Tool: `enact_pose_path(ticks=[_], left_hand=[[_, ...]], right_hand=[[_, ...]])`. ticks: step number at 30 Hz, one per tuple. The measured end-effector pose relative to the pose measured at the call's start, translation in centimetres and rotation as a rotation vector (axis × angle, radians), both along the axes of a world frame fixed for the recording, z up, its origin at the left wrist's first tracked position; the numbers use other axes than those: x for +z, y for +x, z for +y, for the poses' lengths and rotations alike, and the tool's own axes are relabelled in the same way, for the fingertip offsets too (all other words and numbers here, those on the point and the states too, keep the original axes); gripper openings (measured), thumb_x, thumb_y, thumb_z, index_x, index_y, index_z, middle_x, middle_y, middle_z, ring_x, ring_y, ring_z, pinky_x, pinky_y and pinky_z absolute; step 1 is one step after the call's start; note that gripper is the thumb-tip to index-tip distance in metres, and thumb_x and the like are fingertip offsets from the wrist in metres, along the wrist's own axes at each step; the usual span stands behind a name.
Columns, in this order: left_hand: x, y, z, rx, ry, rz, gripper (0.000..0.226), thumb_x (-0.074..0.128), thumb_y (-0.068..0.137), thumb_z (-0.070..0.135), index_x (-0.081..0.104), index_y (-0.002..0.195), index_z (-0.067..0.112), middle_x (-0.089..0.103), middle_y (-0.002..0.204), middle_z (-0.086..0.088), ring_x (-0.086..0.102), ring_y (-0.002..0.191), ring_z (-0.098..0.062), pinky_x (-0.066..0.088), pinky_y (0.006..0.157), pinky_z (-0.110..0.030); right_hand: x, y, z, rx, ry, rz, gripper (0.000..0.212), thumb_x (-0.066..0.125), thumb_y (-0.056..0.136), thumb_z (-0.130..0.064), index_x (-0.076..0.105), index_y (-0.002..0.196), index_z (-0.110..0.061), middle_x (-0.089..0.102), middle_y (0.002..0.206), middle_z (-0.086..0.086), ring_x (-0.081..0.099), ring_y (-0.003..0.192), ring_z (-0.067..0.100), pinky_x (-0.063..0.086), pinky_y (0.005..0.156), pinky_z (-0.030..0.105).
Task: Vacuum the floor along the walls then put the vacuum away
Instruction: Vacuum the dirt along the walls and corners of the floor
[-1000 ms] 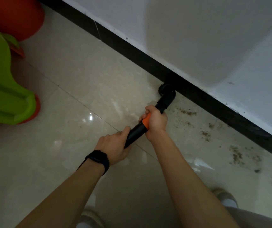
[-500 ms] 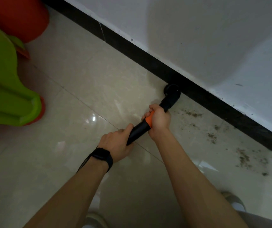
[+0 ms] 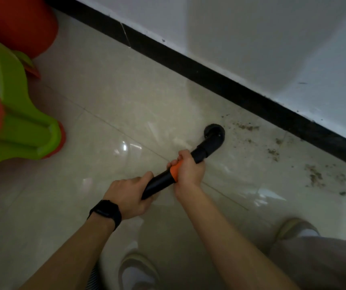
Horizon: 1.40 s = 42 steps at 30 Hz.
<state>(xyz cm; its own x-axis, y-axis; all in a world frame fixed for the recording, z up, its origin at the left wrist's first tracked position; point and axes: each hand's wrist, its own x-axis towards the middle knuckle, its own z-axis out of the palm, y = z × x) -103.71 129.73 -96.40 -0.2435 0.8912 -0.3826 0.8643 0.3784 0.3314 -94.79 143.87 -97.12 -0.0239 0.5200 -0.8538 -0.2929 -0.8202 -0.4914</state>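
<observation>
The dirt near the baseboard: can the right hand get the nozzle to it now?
Probably yes: the right hand grips the wand, and only bare tile lies between the nozzle and the dirt.

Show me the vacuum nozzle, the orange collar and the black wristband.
vacuum nozzle [image 3: 215, 132]: head view, round end on the floor.
orange collar [image 3: 174, 172]: head view, middle of the band.
black wristband [image 3: 107, 212]: head view, flat top face.

The floor tiles [image 3: 109, 122] are polished and glossy, throwing back the light. The vacuum tube [image 3: 159, 182] is matt black plastic with a smooth orange collar [image 3: 175, 170]. The wall [image 3: 251, 38] looks matt; the green object [image 3: 21, 126] is probably smooth plastic.
</observation>
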Motion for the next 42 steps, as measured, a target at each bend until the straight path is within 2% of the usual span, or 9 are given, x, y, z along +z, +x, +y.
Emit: enact_pose_path(ticks=[4,8,15,21,26,34,42], left_hand=[[-0.3,1.9,-0.2,-0.079,-0.038,-0.004,0.037,0.054,0.084,0.045,0.043,0.113,0.026,0.065,0.093,0.003,0.064,0.075,-0.029,0.033,0.058,-0.030],[-0.5,2.9,0.7,-0.028,-0.047,-0.045,0.038,0.055,0.086,0.044,0.041,0.116,0.025,0.063,0.095,0.004,0.063,0.076,-0.027,0.035,0.059,-0.030],[-0.8,3.2,3.3,0.037,-0.019,-0.023,0.036,0.054,0.084,0.044,0.031,0.108,0.031,0.061,0.092,0.004,0.063,0.074,-0.029,0.033,0.058,-0.029],[-1.2,2.7,5.0,0.059,-0.002,-0.015,0.034,0.053,0.084,0.046,0.029,0.104,0.032,0.061,0.090,0.006,0.063,0.072,-0.027,0.034,0.058,-0.028],[-1.5,2.9,6.2,0.053,0.007,-0.010,0.037,0.054,0.085,0.045,0.033,0.111,0.029,0.062,0.090,0.005,0.063,0.073,-0.028,0.035,0.059,-0.029],[-1.7,3.3,8.7,-0.025,-0.006,-0.024,0.039,0.054,0.084,0.043,0.024,0.106,0.033,0.063,0.090,0.003,0.061,0.071,-0.029,0.034,0.058,-0.030],[-2.0,3.7,10.8,-0.068,0.003,0.006,0.040,0.054,0.087,0.044,0.024,0.111,0.031,0.062,0.093,0.000,0.061,0.072,-0.031,0.039,0.059,-0.031]], right_hand=[[0.0,2.5,-0.7,-0.018,0.002,-0.013,0.022,0.060,0.090,0.005,0.048,0.098,-0.011,0.051,0.057,0.002,0.047,0.042,0.015,0.051,0.047,0.030],[0.0,2.9,0.4,0.021,0.019,-0.011,0.022,0.060,0.090,0.005,0.049,0.101,-0.011,0.051,0.056,0.001,0.048,0.042,0.015,0.050,0.047,0.030],[-0.2,2.3,3.5,0.060,0.049,0.025,0.019,0.060,0.087,0.004,0.049,0.095,-0.010,0.051,0.055,0.001,0.047,0.042,0.014,0.049,0.046,0.029],[-0.5,1.7,5.2,0.069,0.073,0.035,0.020,0.061,0.086,0.003,0.051,0.098,-0.010,0.052,0.055,0.000,0.048,0.042,0.014,0.049,0.047,0.029],[-0.5,1.6,6.4,0.072,0.080,0.029,0.019,0.060,0.086,0.004,0.052,0.097,-0.009,0.052,0.056,0.001,0.048,0.042,0.015,0.049,0.047,0.028],[-0.3,2.8,8.4,0.022,0.100,0.002,0.018,0.061,0.088,0.005,0.050,0.092,-0.008,0.052,0.053,-0.001,0.046,0.040,0.014,0.046,0.044,0.027],[-0.6,3.6,10.2,-0.025,0.087,0.013,0.021,0.061,0.086,0.007,0.049,0.085,-0.011,0.051,0.052,0.000,0.046,0.040,0.014,0.047,0.044,0.027]])
